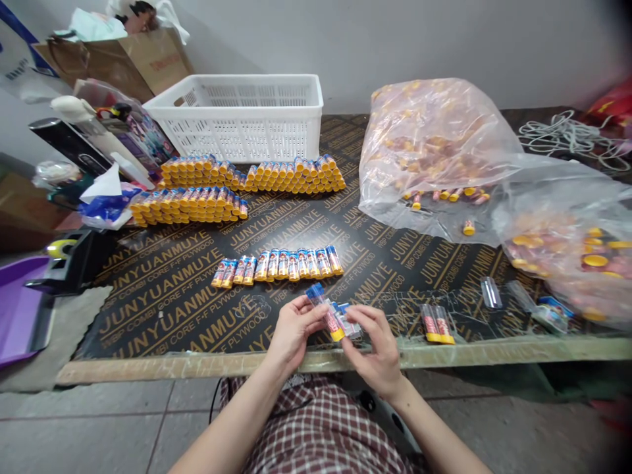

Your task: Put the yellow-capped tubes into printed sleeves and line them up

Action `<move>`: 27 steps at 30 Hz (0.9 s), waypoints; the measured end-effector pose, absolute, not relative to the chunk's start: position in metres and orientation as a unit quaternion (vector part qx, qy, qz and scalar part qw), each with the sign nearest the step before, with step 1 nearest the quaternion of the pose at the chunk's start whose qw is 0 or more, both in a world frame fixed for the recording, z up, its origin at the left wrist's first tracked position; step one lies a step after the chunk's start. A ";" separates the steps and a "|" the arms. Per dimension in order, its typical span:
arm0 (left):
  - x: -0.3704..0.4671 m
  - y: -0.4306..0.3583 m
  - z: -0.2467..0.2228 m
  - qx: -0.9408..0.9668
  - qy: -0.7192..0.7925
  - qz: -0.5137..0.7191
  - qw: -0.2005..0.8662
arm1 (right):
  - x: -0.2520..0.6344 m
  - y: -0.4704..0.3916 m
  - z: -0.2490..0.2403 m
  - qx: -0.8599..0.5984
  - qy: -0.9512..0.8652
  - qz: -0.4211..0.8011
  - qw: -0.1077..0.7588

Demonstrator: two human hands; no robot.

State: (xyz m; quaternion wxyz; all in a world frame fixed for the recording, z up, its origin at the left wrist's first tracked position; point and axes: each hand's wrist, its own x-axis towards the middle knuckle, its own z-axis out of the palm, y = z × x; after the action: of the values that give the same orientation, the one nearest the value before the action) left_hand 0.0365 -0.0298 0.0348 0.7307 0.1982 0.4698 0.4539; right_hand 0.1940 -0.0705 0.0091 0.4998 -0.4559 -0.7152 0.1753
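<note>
Near the table's front edge, my left hand [295, 331] grips a clear tube [332, 321] with a blue top and yellow base, tilted between thumb and fingers. My right hand [371, 342] is curled close to its lower right side, touching or nearly touching it; whether it holds something of its own is hard to tell. Small clear and blue pieces [349, 321] show between the hands. Beyond them lies a row of blue-and-yellow tubes [279, 264]. Two clear tubes with yellow bases [437, 326] are to the right of my right hand.
Stacked tubes [190, 205] sit before a white basket [247, 125] at the back left. Plastic bags [434, 145] of yellow-capped pieces fill the right. An empty clear tube [490, 293] is at the right front. A purple dustpan [22, 309] stands at the far left.
</note>
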 end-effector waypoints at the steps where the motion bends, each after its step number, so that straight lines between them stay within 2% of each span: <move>1: 0.037 -0.032 0.035 0.209 0.469 0.436 0.739 | 0.195 -0.069 0.009 -0.461 -0.716 0.180 0.492; 10: 0.041 -0.046 0.036 0.261 0.464 0.349 0.771 | 0.205 -0.060 0.013 -0.376 -0.728 0.405 0.405; 17: 0.044 -0.049 0.038 0.262 0.456 0.352 0.774 | 0.203 -0.063 0.013 -0.370 -0.687 0.450 0.434; 27: 0.044 -0.050 0.041 0.248 0.459 0.355 0.775 | 0.200 -0.064 0.011 -0.362 -0.678 0.443 0.461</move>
State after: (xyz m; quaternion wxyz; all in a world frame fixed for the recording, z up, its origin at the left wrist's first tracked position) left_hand 0.0440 -0.0502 0.0406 0.7752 0.2484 0.4594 0.3554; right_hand 0.2001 -0.0636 0.0114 0.4615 -0.3625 -0.6779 0.4427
